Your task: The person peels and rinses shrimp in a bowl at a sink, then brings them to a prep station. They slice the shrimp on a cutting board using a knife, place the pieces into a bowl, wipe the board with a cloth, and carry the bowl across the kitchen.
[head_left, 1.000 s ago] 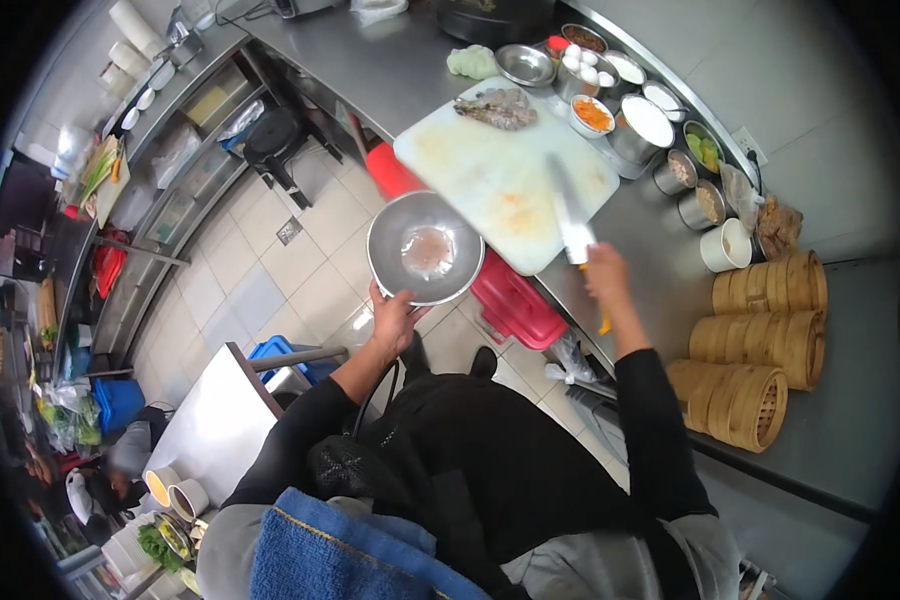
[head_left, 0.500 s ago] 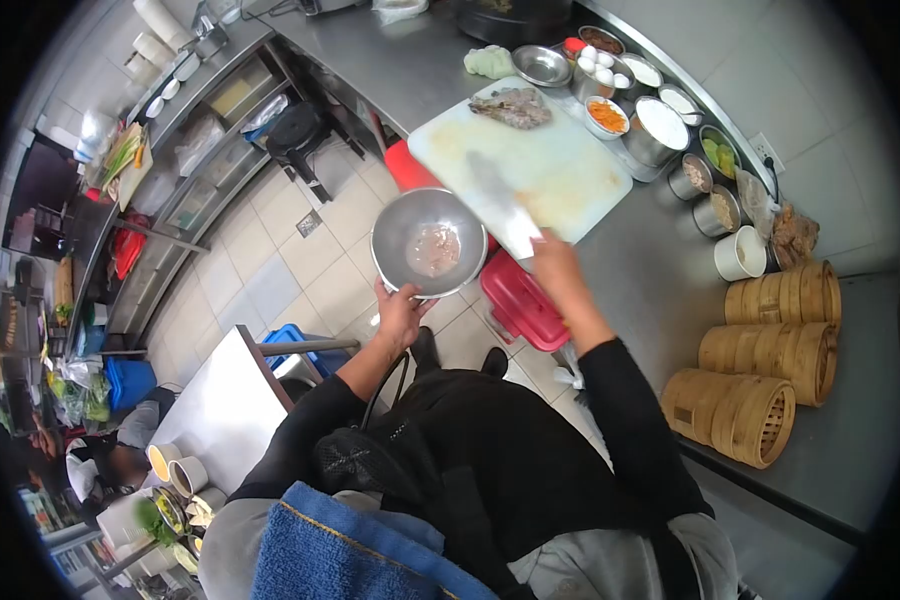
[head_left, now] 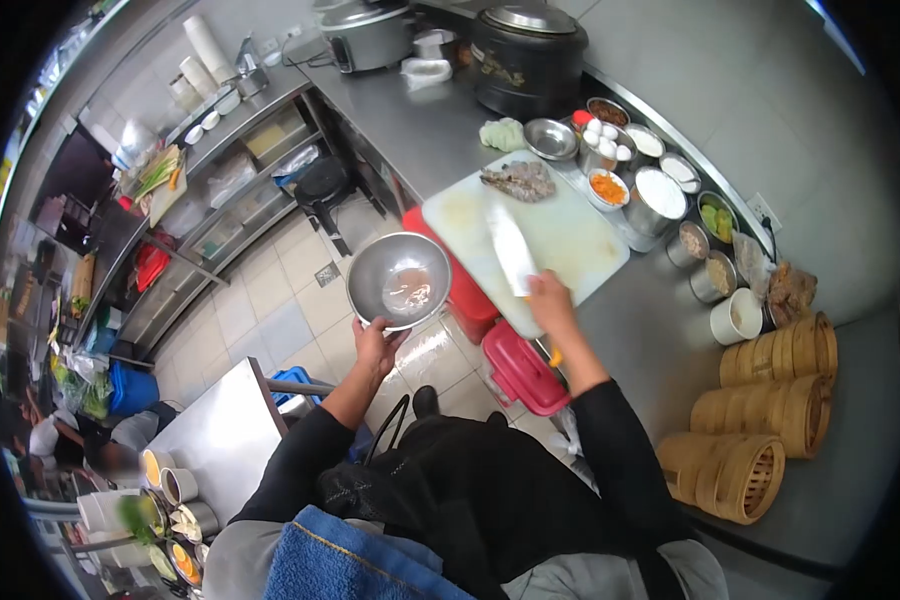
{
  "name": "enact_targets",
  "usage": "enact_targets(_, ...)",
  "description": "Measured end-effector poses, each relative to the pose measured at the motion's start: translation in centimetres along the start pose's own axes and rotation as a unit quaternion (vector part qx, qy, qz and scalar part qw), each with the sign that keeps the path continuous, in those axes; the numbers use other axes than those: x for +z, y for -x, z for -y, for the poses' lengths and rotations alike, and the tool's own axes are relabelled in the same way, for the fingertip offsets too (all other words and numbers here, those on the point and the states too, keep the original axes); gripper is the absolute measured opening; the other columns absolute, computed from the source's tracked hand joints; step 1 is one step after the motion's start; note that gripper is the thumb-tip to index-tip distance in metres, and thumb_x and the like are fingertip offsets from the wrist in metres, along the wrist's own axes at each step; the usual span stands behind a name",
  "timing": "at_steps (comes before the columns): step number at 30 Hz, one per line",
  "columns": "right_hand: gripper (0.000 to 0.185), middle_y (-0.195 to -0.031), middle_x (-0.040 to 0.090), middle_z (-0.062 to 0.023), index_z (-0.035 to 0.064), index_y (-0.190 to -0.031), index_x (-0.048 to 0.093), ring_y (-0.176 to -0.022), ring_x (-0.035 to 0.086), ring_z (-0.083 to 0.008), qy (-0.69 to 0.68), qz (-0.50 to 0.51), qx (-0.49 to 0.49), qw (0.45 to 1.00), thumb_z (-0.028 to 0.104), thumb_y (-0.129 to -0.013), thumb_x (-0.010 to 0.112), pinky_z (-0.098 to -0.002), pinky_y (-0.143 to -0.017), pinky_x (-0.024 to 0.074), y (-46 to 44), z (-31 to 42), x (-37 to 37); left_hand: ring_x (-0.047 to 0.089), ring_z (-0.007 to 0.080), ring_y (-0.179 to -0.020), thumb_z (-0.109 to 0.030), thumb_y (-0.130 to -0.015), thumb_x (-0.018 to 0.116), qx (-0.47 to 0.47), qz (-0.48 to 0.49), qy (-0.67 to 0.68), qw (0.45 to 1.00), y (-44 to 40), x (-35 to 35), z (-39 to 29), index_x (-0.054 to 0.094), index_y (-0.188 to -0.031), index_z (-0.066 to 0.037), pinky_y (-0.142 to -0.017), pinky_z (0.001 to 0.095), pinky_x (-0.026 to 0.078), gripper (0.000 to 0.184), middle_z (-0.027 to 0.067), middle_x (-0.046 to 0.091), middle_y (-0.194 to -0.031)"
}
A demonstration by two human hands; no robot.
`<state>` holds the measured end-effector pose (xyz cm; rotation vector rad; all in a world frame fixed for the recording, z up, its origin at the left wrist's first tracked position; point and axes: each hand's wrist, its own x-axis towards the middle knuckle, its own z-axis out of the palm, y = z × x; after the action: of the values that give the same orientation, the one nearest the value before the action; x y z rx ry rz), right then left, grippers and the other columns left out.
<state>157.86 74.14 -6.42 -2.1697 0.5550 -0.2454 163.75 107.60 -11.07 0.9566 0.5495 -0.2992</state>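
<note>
My left hand (head_left: 376,347) grips the near rim of a steel mixing bowl (head_left: 370,272), holding it above the floor just left of the counter. Pale pinkish wet pieces (head_left: 410,290) lie in the bottom of the bowl. In my right hand (head_left: 552,304) is a broad-bladed kitchen knife (head_left: 511,248), its blade pointing away from me over the white cutting board (head_left: 580,238). A greyish heap that looks like raw shrimp (head_left: 521,181) rests at the board's far end. The fingers of both hands are closed.
Ingredient containers (head_left: 660,195) line the wall beyond the board, near a black pot (head_left: 528,65). Bamboo steamers (head_left: 725,475) stand at the right. A red lidded bin (head_left: 526,368) is below the counter edge. A white-topped table (head_left: 220,420) stands at the left.
The view has tilted up, showing more of the pots at the back. The bowl has moved left, away from the board. The knife blade, blurred before, now shows clearly over the board.
</note>
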Motion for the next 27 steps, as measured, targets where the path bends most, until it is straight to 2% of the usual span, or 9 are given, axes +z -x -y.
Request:
enact_targets(2, 0.027, -0.105, 0.066, -0.0289, 0.0023, -0.116, 0.056, -0.099, 0.064, -0.0495, 0.071, -0.022, 0.035, 0.997, 0.019, -0.096, 0.059, -0.0526, -0.086, 0.0513, 1.0, -0.2, -4.8, 0.055, 0.0450, -0.115, 0.004, -0.082, 0.058, 0.020, 0.003, -0.005, 1.000, -0.3, 0.2, -2.1, 0.000, -0.156, -0.025, -0.094, 0.0571, 0.056, 0.098, 0.0210, 0.036, -0.142)
enact_targets(5, 0.043, -0.119, 0.056, -0.0326, 0.0051, -0.133, 0.051, -0.107, 0.060, -0.0502, 0.143, -0.070, -0.033, 0.987, 0.007, -0.092, 0.062, -0.0510, -0.092, 0.0501, 2.7, -3.5, -7.0, 0.059, 0.0419, -0.108, 0.002, -0.083, 0.059, 0.059, 0.003, -0.024, 0.998, -1.1, 1.9, -5.6, 0.010, -0.151, -0.022, -0.086, 0.0522, 0.060, 0.087, 0.0191, 0.041, -0.137)
enact_targets(7, 0.057, -0.125, 0.045, -0.0312, 0.0076, -0.141, 0.050, -0.113, 0.055, -0.0487, 0.110, -0.082, 0.056, 0.989, -0.001, -0.087, 0.064, -0.0484, -0.098, 0.0476, 3.7, -1.9, -8.1, 0.059, 0.0416, -0.107, 0.001, -0.083, 0.059, 0.069, 0.003, -0.029, 0.997, -2.2, 3.4, -7.7, 0.013, -0.148, -0.021, -0.085, 0.0514, 0.060, 0.082, 0.0188, 0.041, -0.136)
enact_targets(12, 0.058, -0.119, 0.045, -0.0278, 0.0069, -0.142, 0.051, -0.111, 0.055, -0.0437, 0.136, -0.092, 0.067, 0.984, -0.002, -0.086, 0.065, -0.0450, -0.099, 0.0467, 2.0, -2.6, -4.3, 0.058, 0.0410, -0.111, -0.002, -0.084, 0.059, 0.103, 0.056, -0.042, 0.992, -8.5, 6.6, -12.2, 0.030, -0.131, -0.013, -0.088, 0.0516, 0.061, 0.056, 0.0157, 0.043, -0.130)
enact_targets(17, 0.056, -0.117, 0.050, -0.0259, 0.0066, -0.140, 0.053, -0.111, 0.056, -0.0415, 0.174, -0.128, 0.071, 0.974, 0.002, -0.086, 0.066, -0.0441, -0.099, 0.0467, 0.0, -2.8, -1.4, 0.058, 0.0421, -0.113, -0.001, -0.087, 0.057, 0.071, 0.061, -0.058, 0.994, -16.6, 10.1, -14.9, 0.025, -0.141, -0.013, -0.094, 0.0537, 0.058, 0.065, 0.0171, 0.048, -0.129)
enact_targets(20, 0.052, -0.114, 0.060, -0.0208, 0.0068, -0.134, 0.059, -0.111, 0.057, -0.0386, 0.324, -0.147, 0.012, 0.935, 0.010, -0.084, 0.072, -0.0448, -0.097, 0.0469, -0.3, -2.7, -1.6, 0.063, 0.0397, -0.103, -0.003, -0.091, 0.056, 0.063, 0.106, -0.070, 0.990, -21.6, 11.6, -15.7, 0.021, -0.145, -0.014, -0.092, 0.0542, 0.058, 0.065, 0.0176, 0.053, -0.120)
enact_targets(21, 0.051, -0.113, 0.062, -0.0191, 0.0071, -0.132, 0.060, -0.110, 0.058, -0.0377, 0.357, -0.174, -0.017, 0.918, 0.013, -0.083, 0.074, -0.0453, -0.097, 0.0475, -0.5, -3.0, -1.3, 0.061, 0.0368, -0.106, -0.002, -0.085, 0.060, 0.049, 0.158, -0.073, 0.983, -22.8, 12.1, -16.5, 0.031, -0.135, -0.014, -0.093, 0.0529, 0.056, 0.059, 0.0134, 0.056, -0.117)
enact_targets(24, 0.046, -0.115, 0.061, -0.0204, 0.0064, -0.128, 0.062, -0.108, 0.059, -0.0388, 0.290, -0.203, 0.025, 0.935, 0.013, -0.084, 0.075, -0.0469, -0.096, 0.0483, -2.5, 1.7, -1.0, 0.063, 0.0353, -0.104, -0.004, -0.085, 0.060, -0.001, 0.135, -0.106, 0.985, -24.7, 15.3, -18.1, 0.035, -0.137, -0.015, -0.088, 0.0477, 0.059, 0.058, 0.0126, 0.056, -0.120)
enact_targets(27, 0.042, -0.113, 0.061, -0.0180, 0.0063, -0.127, 0.062, -0.101, 0.063, -0.0316, 0.249, -0.209, 0.067, 0.943, 0.015, -0.088, 0.074, -0.0413, -0.086, 0.0529, -5.0, 5.6, 0.1, 0.065, 0.0338, -0.101, -0.004, -0.085, 0.060, -0.036, 0.180, -0.120, 0.976, -28.3, 16.7, -18.2, 0.034, -0.140, -0.014, -0.084, 0.0454, 0.060, 0.062, 0.0124, 0.055, -0.121)
